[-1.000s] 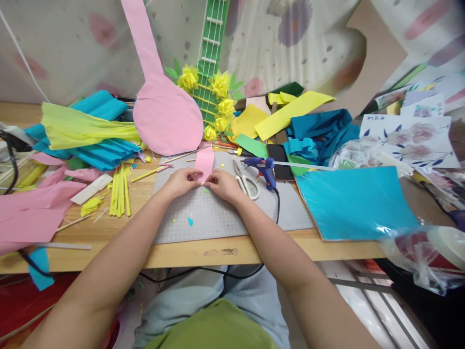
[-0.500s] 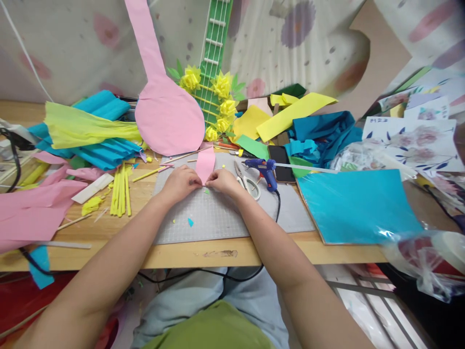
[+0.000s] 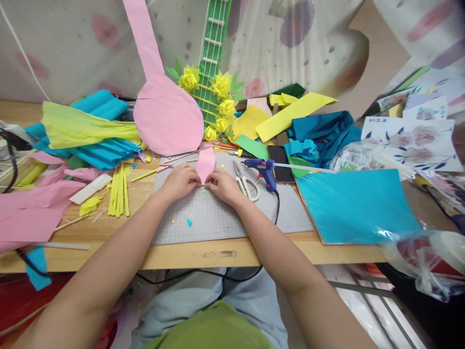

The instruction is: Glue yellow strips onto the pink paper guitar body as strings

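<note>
1. Pink paper strip (image 3: 206,162) lies over the middle of the work area, its near end between the two hands; behind everything hangs the flowered curtain (image 3: 250,39), the largest thing in view.
2. The wooden table (image 3: 181,256) runs across below the curtain, crowded with paper along both sides.
3. On it sits the grey cutting mat (image 3: 218,225), under the strip and the fingers (whether the strip's near end touches it, I cannot tell).
4. A pink cut-out (image 3: 169,118), round below with a long neck, stands at the back, partly overlapping a green stringed piece (image 3: 209,63) dressed with yellow flowers (image 3: 221,85).
5. To the right lies a glossy blue sheet (image 3: 358,206), reaching the table's front edge.
6. The left hand (image 3: 183,181) and right hand (image 3: 221,184) are close together, thumbs and fingertips pinched narrow on the strip's near end, one at each side (the paper tapers there).
7. Right of the right hand are the blue glue gun (image 3: 267,172), a white stick poking from its back, and a dark phone (image 3: 278,154) partly beneath that stick.
8. Scissors (image 3: 240,177) rest between that hand and the glue gun.
9. Smallest are a blue scrap (image 3: 189,222) and a green scrap (image 3: 205,192), both on the mat.
</note>
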`<state>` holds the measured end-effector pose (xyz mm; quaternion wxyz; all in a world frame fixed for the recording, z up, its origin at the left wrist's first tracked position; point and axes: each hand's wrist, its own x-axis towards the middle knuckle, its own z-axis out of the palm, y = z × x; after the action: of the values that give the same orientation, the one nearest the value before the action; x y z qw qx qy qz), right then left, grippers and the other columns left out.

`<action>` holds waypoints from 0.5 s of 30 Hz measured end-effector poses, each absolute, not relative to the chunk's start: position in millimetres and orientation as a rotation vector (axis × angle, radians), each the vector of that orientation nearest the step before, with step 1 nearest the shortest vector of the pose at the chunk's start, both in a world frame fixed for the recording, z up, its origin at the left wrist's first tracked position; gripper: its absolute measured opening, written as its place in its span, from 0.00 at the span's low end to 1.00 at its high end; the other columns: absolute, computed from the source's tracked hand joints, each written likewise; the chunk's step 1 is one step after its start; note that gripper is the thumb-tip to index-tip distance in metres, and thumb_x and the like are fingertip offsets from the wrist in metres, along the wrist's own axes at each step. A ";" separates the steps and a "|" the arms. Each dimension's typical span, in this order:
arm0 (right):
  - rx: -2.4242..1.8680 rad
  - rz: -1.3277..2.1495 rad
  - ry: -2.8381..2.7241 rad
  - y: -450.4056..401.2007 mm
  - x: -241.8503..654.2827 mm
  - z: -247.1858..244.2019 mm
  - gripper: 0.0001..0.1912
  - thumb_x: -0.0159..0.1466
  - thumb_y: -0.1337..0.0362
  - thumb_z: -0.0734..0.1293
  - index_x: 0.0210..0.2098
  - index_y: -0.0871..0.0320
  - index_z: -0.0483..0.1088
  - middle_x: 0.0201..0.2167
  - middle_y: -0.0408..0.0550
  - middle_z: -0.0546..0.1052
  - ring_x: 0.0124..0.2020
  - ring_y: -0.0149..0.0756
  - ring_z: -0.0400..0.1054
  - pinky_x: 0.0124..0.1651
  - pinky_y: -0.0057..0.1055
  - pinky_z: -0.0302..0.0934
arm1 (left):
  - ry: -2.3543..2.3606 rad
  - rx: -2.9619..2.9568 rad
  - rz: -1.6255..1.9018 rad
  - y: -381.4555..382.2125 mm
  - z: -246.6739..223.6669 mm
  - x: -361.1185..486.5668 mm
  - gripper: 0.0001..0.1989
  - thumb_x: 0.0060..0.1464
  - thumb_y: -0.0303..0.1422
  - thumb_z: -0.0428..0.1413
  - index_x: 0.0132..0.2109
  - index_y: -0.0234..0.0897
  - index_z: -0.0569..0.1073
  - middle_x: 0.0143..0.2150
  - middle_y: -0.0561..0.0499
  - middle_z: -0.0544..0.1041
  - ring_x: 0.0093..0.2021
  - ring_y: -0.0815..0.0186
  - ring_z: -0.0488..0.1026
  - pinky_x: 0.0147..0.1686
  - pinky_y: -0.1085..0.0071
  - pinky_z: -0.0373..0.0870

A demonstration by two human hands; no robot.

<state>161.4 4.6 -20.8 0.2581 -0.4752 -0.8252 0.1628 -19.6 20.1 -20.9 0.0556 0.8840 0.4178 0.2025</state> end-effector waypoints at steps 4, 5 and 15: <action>-1.343 0.366 -2.289 2.1 158.3 -17.5 0.03 0.56 0.65 0.66 0.30 0.58 0.71 0.34 0.45 0.72 0.38 0.31 0.63 0.39 0.26 0.54 | 1.293 2.674 0.576 17.6 -19.3 -18.7 0.07 0.50 0.34 0.53 0.31 0.39 0.76 0.33 0.50 0.76 0.38 0.62 0.66 0.42 0.65 0.59; -1.366 0.343 -2.298 1.4 157.7 -17.3 0.04 0.56 0.64 0.66 0.30 0.57 0.71 0.34 0.45 0.72 0.38 0.32 0.64 0.38 0.27 0.54 | 1.305 2.669 0.568 16.7 -19.1 -18.6 0.08 0.50 0.34 0.53 0.31 0.39 0.76 0.33 0.50 0.76 0.38 0.62 0.66 0.42 0.65 0.58; -1.502 0.317 -2.329 -0.3 155.4 -14.5 0.07 0.58 0.60 0.65 0.31 0.57 0.71 0.35 0.45 0.73 0.37 0.32 0.65 0.34 0.27 0.53 | 1.408 2.541 0.618 9.3 -18.7 -18.3 0.07 0.49 0.35 0.54 0.34 0.38 0.73 0.30 0.50 0.74 0.36 0.62 0.65 0.37 0.67 0.59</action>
<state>155.4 -0.3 -14.5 0.1753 -0.5301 -0.8220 0.1119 -18.3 9.3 -18.7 0.0858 0.8524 0.4723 0.2072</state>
